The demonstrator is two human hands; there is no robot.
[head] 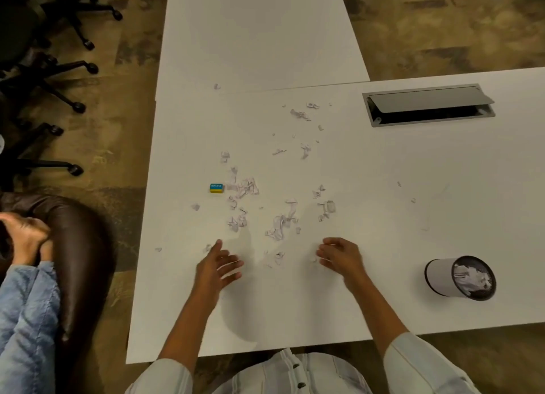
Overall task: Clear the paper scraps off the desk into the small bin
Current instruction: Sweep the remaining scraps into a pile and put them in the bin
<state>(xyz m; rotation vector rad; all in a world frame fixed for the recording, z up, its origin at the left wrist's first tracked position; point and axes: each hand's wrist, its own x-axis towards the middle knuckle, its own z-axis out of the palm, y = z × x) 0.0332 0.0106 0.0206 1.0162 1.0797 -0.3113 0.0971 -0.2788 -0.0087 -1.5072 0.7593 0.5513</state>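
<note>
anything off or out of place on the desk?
Torn paper scraps litter the white desk; one stray lies on the adjoining table. A small blue-yellow eraser sits among them. The small bin is upright, already holding paper. The cable hatch flap is open.

Bare desk (383, 246) lies open between right hand (339, 256) and bin (460, 278).

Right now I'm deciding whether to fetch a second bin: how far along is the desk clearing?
Done: the small round bin already holds crumpled white paper. In hand: the left hand lies open and the right hand is curled loosely beside scraps at the near edge; whether it grips any is unclear. Left: most torn white paper scraps remain scattered across the white desk.
</note>
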